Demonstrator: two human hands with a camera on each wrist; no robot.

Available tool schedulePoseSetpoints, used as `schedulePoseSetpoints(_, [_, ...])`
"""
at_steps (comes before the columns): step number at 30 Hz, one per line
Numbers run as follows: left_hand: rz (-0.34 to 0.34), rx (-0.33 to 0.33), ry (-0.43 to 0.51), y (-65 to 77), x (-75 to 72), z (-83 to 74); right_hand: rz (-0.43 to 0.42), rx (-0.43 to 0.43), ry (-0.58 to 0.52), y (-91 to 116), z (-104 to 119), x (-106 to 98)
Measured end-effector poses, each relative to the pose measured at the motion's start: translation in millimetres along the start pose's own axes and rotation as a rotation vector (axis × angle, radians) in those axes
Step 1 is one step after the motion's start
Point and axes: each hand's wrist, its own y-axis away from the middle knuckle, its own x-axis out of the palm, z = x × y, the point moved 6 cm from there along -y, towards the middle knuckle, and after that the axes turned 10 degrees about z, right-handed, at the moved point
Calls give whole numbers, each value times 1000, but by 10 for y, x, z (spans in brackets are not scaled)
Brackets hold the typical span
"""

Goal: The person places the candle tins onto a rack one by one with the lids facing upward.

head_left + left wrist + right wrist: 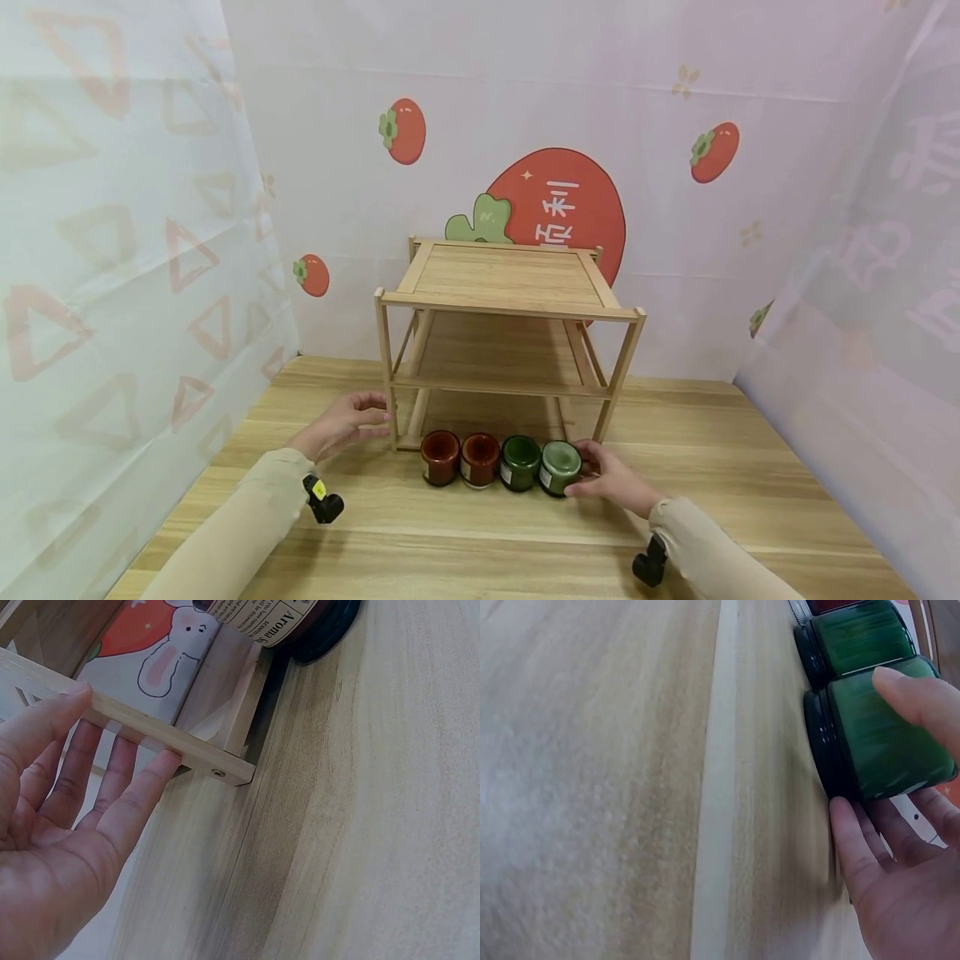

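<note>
Fingers, left hand (341,423): spaced apart, tips touching the front left post (386,358) of the wooden rack (510,271).
Fingers, right hand (618,480): curled round the light green jar (561,468).
Light green jar: on desk (487,567), right end of row, near rack's front right corner.
Row: dark green jar (521,463), two red-brown jars (440,460); along rack's front edge, all four seen by head view only.
Left wrist view alone: rabbit print (178,645); "Aroma" legible on jar label (259,616).
Right wrist view: thumb on jar's wall, fingertip at dark base (826,746).

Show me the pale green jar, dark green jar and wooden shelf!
Pale green jar (561,459), head view, upper face.
Dark green jar (521,452), head view, upper face.
Wooden shelf (510,273), head view, top panel.
</note>
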Motion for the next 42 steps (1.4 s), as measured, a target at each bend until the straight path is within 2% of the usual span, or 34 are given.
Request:
schedulePoseSetpoints(21, [-13, -1, -15, 9, 20, -33, -49, 20, 53, -73, -109, -6])
schedulePoseSetpoints(42, [-18, -3, -2, 9, 4, -12, -72, 29, 126, -92, -114, -4])
